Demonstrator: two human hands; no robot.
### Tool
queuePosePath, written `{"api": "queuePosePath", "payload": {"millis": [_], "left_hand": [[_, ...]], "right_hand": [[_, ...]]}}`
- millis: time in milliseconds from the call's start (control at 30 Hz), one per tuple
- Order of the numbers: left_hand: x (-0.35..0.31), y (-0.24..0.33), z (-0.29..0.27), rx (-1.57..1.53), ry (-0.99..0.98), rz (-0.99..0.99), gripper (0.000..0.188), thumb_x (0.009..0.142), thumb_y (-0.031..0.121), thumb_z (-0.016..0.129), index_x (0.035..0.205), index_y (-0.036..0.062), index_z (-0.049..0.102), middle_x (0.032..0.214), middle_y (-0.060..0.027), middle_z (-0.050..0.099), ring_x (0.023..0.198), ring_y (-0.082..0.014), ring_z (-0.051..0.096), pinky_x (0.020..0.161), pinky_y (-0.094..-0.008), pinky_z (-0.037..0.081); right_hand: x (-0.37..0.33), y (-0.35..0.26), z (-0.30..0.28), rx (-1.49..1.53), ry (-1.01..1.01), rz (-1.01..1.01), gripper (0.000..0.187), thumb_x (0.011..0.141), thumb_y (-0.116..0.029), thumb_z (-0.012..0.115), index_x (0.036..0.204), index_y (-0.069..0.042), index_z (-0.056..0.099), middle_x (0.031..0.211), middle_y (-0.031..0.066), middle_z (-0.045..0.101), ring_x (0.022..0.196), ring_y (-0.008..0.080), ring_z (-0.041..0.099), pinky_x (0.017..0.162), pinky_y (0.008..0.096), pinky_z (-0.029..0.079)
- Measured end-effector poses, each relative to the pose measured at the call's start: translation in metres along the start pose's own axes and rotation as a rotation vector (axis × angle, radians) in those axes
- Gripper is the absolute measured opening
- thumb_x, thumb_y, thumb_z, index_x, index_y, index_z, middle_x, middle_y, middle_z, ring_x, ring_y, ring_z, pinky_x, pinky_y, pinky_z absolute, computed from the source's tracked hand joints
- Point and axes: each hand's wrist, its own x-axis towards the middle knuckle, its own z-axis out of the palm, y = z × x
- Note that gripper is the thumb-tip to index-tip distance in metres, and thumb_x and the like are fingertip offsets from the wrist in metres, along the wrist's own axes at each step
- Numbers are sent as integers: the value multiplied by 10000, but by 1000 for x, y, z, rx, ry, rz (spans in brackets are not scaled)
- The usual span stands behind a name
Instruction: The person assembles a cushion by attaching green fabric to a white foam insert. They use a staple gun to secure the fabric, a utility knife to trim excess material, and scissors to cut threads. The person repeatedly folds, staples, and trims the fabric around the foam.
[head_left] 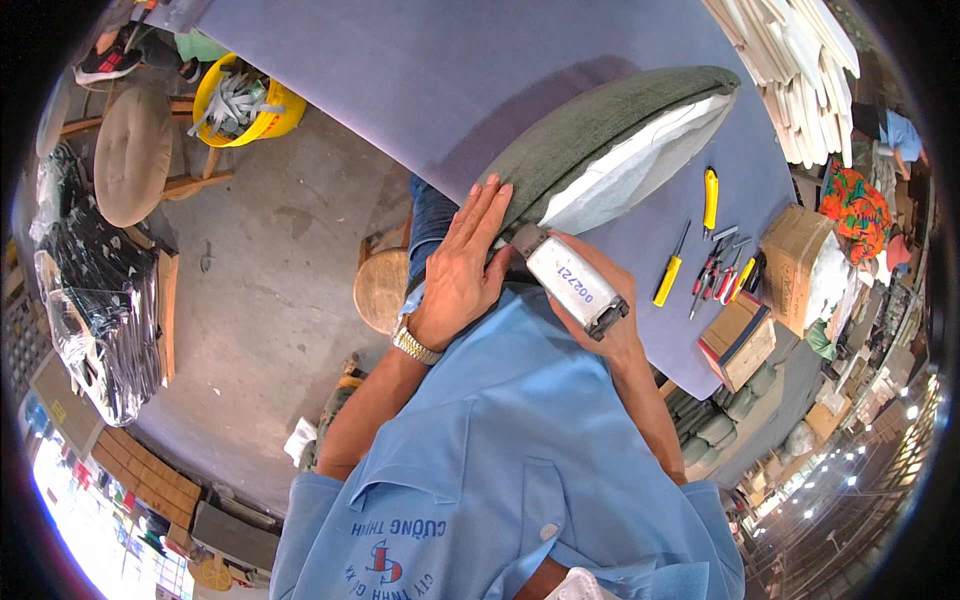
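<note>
A round dark-green upholstered seat cushion stands tilted on the table's near edge, its pale underside turned toward me. Against the cushion's near left end lies my left hand, fingers stretched out flat on the green cloth and thumb apart. My right hand is wrapped round a staple gun with a white-and-grey body. The gun's nose meets the cushion's lower edge close to my left thumb; whether it touches the cloth I cannot tell.
On the purple-grey table lie a yellow cutter, a yellow-handled screwdriver and several pliers. Cardboard boxes and stacked white pieces line the right side. A yellow bucket of strips and a wooden stool stand left.
</note>
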Motion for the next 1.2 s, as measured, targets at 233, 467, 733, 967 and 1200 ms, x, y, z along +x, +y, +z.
{"api": "queuePosePath", "payload": {"millis": [233,467,733,967,1200], "left_hand": [[-6,3,3,-42,-99,-35,851,832,-22,720,1600,108,380,1682,-122,325,1558,-338,287,1244,-462,335],[-7,2,5,-48,-79,-26,934,795,-67,709,1622,54,291,1672,-181,314,1544,-358,308,1244,-447,332],[-4,1,7,-55,-41,-73,967,864,97,766,1634,14,187,1602,-254,399,1408,-413,494,1118,-424,477],[-3,-2,5,-13,-42,-47,943,909,212,759,1639,20,195,1593,-243,431,1296,-398,602,952,-407,565],[-1,-4,-1,-57,-172,-79,958,905,342,769,1647,80,222,1651,-237,327,1452,-405,431,1121,-438,462]], "right_hand": [[0,-11,-2,26,-53,169,580,787,-143,778,1338,-33,632,1235,164,721,1121,303,726,946,351,554],[-5,-9,1,-4,-18,136,600,753,-63,770,1335,-39,627,1205,153,723,1088,295,732,926,332,557],[-46,3,-36,14,66,132,595,775,-126,804,1337,-28,637,1208,152,715,1068,259,706,948,334,526],[-67,96,-55,-249,317,545,658,803,-64,833,1397,35,570,1312,186,663,1180,255,656,1007,343,515],[-8,88,-67,146,526,483,659,991,-270,720,1503,56,464,1426,208,588,1255,239,605,1051,376,483]]}}
